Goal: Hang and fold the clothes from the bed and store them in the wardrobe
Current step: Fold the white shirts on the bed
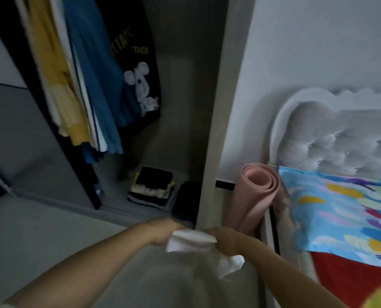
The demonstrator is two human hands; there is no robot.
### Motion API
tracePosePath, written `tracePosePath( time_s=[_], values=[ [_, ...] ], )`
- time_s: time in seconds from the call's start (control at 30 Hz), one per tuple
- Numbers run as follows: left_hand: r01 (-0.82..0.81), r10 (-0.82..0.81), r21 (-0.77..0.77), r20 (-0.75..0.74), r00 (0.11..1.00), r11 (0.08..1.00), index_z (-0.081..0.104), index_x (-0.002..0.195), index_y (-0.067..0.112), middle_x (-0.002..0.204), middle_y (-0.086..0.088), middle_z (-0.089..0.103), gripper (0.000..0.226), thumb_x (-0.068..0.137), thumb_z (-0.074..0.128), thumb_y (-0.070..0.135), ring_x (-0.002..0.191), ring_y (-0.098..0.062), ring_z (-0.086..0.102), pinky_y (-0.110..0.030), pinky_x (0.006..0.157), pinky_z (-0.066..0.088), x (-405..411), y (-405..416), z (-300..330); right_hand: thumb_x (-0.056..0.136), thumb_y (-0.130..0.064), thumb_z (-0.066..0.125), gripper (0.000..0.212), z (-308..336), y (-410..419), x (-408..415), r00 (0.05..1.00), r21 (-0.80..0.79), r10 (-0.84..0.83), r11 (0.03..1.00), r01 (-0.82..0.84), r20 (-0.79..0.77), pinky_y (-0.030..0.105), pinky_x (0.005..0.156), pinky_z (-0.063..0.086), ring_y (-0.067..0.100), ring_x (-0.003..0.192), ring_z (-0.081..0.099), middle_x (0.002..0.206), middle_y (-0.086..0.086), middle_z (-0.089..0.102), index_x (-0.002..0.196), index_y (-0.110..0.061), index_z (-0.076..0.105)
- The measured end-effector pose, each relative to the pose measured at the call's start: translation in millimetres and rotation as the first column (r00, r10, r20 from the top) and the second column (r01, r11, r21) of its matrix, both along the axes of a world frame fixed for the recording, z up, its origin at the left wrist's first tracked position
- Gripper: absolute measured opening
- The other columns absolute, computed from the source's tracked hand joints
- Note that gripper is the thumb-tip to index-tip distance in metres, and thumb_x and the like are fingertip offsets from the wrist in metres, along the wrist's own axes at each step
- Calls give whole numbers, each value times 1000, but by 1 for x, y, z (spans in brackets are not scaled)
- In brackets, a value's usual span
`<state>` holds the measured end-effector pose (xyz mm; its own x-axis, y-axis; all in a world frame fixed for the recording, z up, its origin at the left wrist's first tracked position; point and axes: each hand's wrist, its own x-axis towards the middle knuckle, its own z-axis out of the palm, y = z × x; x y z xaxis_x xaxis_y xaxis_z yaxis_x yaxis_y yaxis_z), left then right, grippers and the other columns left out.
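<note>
- Both arms were stretched out low in front of the open wardrobe (185, 107), and the white garment (191, 241) sat between the hands, above the floor and just short of the wardrobe's base
- The left hand (162, 232) was curled onto one end of it and the right hand (224, 240) onto the other: both gripping, though blur hid the fingers themselves
- It looked light and soft, a thin cloth that will sag wherever it isn't held; a loose tail (230, 264) drooped below the right wrist
- Best held at its two ends or corners, as it was, so it stays flat
- Its long axis ran left to right between the hands, across the wardrobe opening
- Folded stacks (152, 187) lay on the wardrobe floor just beyond, hung shirts (91, 81) above them
</note>
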<state>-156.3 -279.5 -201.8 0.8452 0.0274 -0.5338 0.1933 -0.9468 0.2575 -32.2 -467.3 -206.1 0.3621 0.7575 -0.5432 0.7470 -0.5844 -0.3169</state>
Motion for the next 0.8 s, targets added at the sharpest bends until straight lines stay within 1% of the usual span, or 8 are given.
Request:
tracePosePath(
  time_s=[0.07, 0.13, 0.2, 0.27, 0.33, 0.43, 0.63, 0.8],
  values=[
    [-69, 69, 18, -10, 998, 997, 39, 143, 33, 146, -1, 44, 58, 91, 55, 14, 126, -23, 48, -35, 102, 43, -36, 60, -11, 96, -9, 41, 54, -4, 65, -24, 995, -2, 86, 996, -86, -49, 31, 108, 33, 24, 132, 43, 148, 8, 42, 148, -22, 34],
    [-121, 122, 28, -6, 993, 992, 36, 144, 35, 149, 0, 40, 52, 97, 47, 16, 129, -20, 46, -34, 105, 40, -61, 106, -21, 95, -10, 45, 56, -4, 113, -40, 987, 7, 143, 990, -143, -71, 30, 107, 33, 24, 133, 42, 150, 6, 40, 148, -23, 33],
    [-163, 163, 39, 8, 987, 986, 32, 147, 32, 153, -1, 33, 47, 102, 38, 22, 134, -21, 40, -32, 109, 34, -80, 156, -27, 95, -13, 48, 60, -9, 163, -54, 983, 21, 164, 986, -163, -84, 30, 110, 31, 24, 136, 39, 153, 5, 35, 150, -26, 28],
    [-182, 182, 45, 16, 983, 982, 35, 147, 28, 153, -4, 34, 44, 103, 34, 26, 134, -22, 39, -30, 108, 33, -86, 192, -32, 96, -15, 47, 61, -16, 198, -60, 982, 11, 168, 986, -168, -86, 32, 111, 31, 25, 137, 37, 154, 5, 33, 151, -28, 25],
    [-190, 190, 4, 1, 982, 982, 32, 148, 29, 152, -4, 35, 47, 102, 37, 20, 133, -21, 40, -28, 105, 34, -82, 219, -40, 96, -14, 46, 62, -25, 223, -56, 981, -1, 172, 985, -173, -88, 30, 111, 31, 25, 138, 35, 154, 5, 32, 151, -30, 24],
    [-169, 167, -14, -88, 982, 985, 25, 151, 27, 152, -7, 34, 54, 100, 40, 14, 133, -25, 40, -30, 103, 36, -63, 238, -50, 95, -11, 45, 62, -37, 244, -40, 978, -1, 180, 983, -181, -104, 30, 109, 31, 25, 137, 36, 153, 5, 34, 151, -29, 25],
    [-100, 97, -16, -133, 986, 995, 19, 152, 26, 153, -11, 32, 70, 93, 46, 1, 135, -30, 38, -35, 103, 37, 10, 277, -73, 96, -5, 43, 63, -73, 282, 29, 984, -46, 97, 993, -105, -148, 32, 109, 33, 26, 137, 37, 154, 5, 33, 152, -27, 24],
    [-81, 78, -24, -100, 992, 996, 21, 152, 24, 152, -10, 33, 62, 96, 36, 2, 133, -29, 41, -34, 104, 36, 100, 342, -89, 93, 2, 41, 65, -103, 349, 109, 992, -42, 52, 997, -57, -111, 29, 107, 36, 27, 134, 41, 151, 9, 37, 152, -21, 24]
  ],
)
